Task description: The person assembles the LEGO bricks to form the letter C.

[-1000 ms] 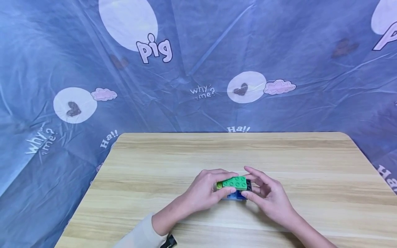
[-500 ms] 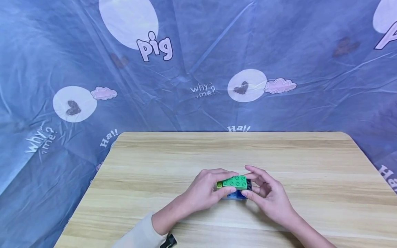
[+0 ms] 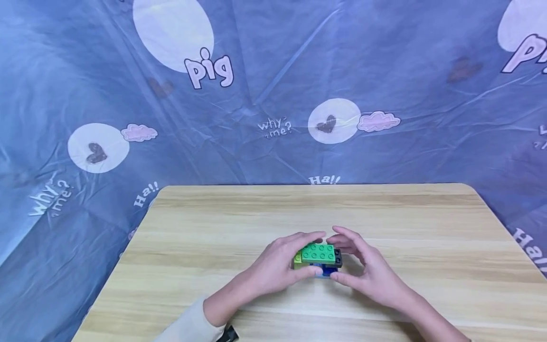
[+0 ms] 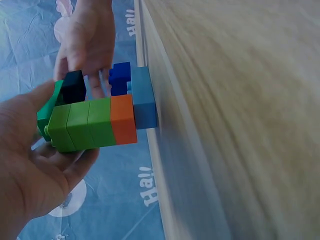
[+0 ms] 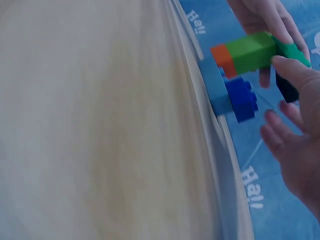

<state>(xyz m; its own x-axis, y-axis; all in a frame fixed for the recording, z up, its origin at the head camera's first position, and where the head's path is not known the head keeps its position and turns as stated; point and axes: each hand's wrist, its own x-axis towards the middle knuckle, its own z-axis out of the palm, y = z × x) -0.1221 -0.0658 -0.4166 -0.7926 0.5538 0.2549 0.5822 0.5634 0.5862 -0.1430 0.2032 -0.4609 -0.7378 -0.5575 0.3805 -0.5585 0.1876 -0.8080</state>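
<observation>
A model of toy building bricks stands on the table between the two hands. Its light blue base brick (image 4: 145, 100) carries an orange brick (image 4: 124, 119) and a stack of lime green bricks (image 4: 82, 125) at one end, a dark blue brick (image 4: 120, 77) at the other. On top, a green brick (image 3: 318, 254) reaches across, with a black brick (image 3: 338, 258) beneath its right end. A gap separates the black and dark blue bricks. My left hand (image 3: 278, 263) curves loosely around the left side, thumb in front. My right hand (image 3: 376, 275) spreads beside the right end, fingers apart.
The wooden table (image 3: 205, 213) has a blue printed cloth (image 3: 265, 85) hanging behind and beside it. A black strap end (image 3: 228, 334) lies near the left sleeve (image 3: 190, 323).
Both hands have loosened from the bricks, and finger and thumb have spread apart, showing more of the green brick. The head view has shifted slightly.
</observation>
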